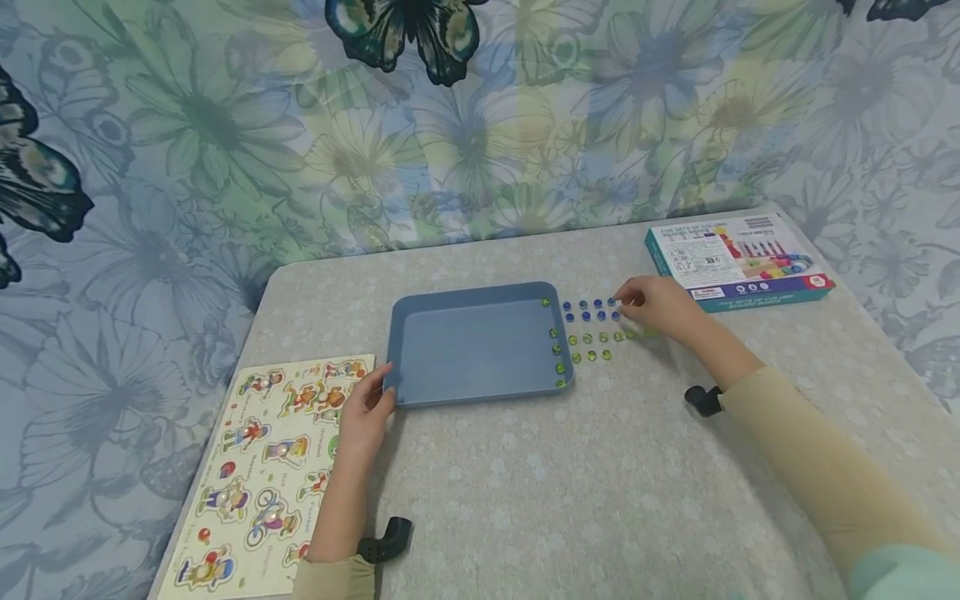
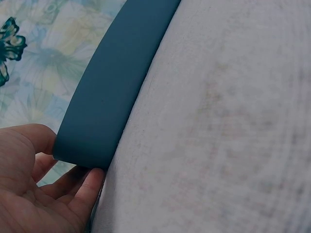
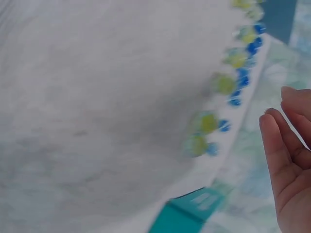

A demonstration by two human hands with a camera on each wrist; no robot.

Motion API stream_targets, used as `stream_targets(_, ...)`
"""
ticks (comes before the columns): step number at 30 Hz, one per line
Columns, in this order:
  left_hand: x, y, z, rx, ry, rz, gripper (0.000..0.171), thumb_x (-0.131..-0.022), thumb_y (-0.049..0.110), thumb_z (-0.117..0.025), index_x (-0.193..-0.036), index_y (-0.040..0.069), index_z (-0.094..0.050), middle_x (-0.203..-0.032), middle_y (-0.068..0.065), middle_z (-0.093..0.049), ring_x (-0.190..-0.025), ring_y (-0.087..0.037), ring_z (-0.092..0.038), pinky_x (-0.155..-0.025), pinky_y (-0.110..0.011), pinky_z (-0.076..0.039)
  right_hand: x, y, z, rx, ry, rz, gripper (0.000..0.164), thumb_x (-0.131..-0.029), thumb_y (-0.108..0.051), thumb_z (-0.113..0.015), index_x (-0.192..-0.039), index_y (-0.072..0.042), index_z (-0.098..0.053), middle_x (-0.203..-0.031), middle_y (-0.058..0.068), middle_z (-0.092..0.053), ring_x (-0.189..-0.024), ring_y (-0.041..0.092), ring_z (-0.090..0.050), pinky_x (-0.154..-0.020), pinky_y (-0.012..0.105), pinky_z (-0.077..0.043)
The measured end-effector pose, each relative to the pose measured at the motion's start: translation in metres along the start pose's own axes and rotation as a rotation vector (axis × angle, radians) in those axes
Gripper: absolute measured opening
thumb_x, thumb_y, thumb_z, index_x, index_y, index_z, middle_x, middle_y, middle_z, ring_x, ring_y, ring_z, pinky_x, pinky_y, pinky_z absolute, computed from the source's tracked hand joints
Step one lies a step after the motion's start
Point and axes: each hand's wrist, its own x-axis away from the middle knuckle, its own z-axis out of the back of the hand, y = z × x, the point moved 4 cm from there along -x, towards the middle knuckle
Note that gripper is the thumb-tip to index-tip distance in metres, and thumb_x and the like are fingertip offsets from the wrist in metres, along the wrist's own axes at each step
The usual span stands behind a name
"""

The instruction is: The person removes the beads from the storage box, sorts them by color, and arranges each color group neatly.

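My left hand (image 1: 365,412) holds the left edge of a blue-grey tray (image 1: 472,342), its fingers at the corner and under the rim in the left wrist view. My right hand (image 1: 660,307) hovers over the right end of rows of glass marbles. Its thumb and fingers (image 3: 272,141) are apart with nothing visible between them. Blue marbles (image 1: 587,317) make up the two far rows, yellow-green marbles (image 1: 603,337) the two nearer ones. Inside the tray, several yellow-green marbles (image 1: 557,349) lie along its right wall. The right hand hides part of the rows.
A colourful game box (image 1: 738,258) lies at the back right, just beyond the right hand. On the left, a wooden picture puzzle board (image 1: 247,483) is partly covered by the left forearm. Patterned cloth (image 1: 487,150) hangs behind the table (image 1: 562,500).
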Motion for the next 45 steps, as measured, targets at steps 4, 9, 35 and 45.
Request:
stream_targets(4, -0.001, 0.0, 0.0, -0.002, 0.003, -0.005, 0.039, -0.096, 0.013, -0.05, -0.135, 0.017, -0.05, -0.14, -0.011, -0.041, -0.123, -0.026, -0.047, -0.096, -0.04, -0.046, 0.001, -0.025, 0.002, -0.008, -0.008, 0.088, 0.023, -0.089, -0.014, -0.063, -0.109, -0.003, -0.066, -0.094, 0.009, -0.065, -0.085, 0.022, -0.059, -0.072, 0.04, -0.05)
stream_targets(9, -0.003, 0.0, 0.0, -0.01, -0.001, -0.001, 0.04, -0.096, 0.013, -0.05, -0.135, 0.017, -0.049, -0.14, -0.011, -0.041, -0.123, -0.027, -0.046, -0.095, -0.04, -0.046, 0.005, -0.064, -0.01, 0.009, -0.083, 0.235, 0.023, -0.087, -0.014, -0.065, -0.108, -0.006, -0.068, -0.097, 0.004, -0.067, -0.085, 0.017, -0.061, -0.072, 0.034, -0.053)
stream_targets(35, -0.002, -0.002, 0.0, -0.014, 0.008, 0.007, 0.04, -0.095, 0.013, -0.051, -0.135, 0.019, -0.05, -0.14, -0.009, -0.042, -0.122, -0.025, -0.047, -0.095, -0.038, -0.047, 0.005, -0.12, -0.087, 0.206, -0.524, 0.42, 0.018, -0.081, 0.003, -0.062, -0.086, -0.011, -0.072, -0.08, -0.005, -0.064, -0.072, 0.009, -0.056, -0.068, 0.026, -0.05)
stream_targets(45, 0.0, 0.0, 0.0, -0.011, 0.008, 0.005, 0.04, -0.095, 0.012, -0.05, -0.135, 0.018, -0.05, -0.142, -0.01, -0.04, -0.123, -0.026, -0.046, -0.096, -0.039, -0.046, 0.002, -0.116, -0.089, 0.115, -0.508, 0.38, 0.011, -0.082, -0.004, -0.063, -0.083, -0.013, -0.07, -0.075, -0.008, -0.062, -0.067, 0.008, -0.055, -0.061, 0.023, -0.049)
